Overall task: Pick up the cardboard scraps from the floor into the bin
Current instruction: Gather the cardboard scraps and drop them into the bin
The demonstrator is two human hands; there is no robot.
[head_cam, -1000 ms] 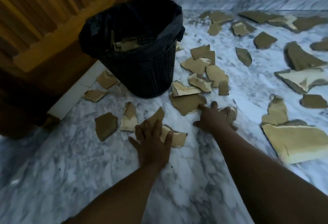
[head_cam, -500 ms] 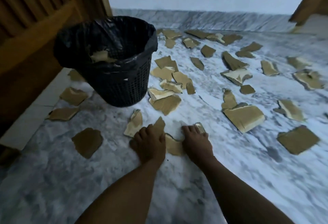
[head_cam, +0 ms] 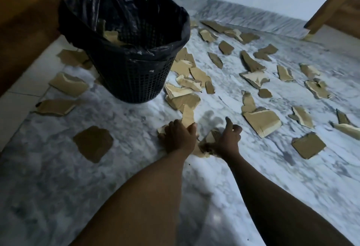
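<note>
my left hand [head_cam: 178,135] grips a tall scrap [head_cam: 188,116], my right hand [head_cam: 227,141] pinches another scrap [head_cam: 212,135]; the bin [head_cam: 134,74] stands ahead-left, nearer my left, many scraps on the floor

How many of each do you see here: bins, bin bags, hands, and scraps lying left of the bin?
Bins: 1
Bin bags: 1
Hands: 2, left hand and right hand
Scraps left of the bin: 4
Total: 8
</note>
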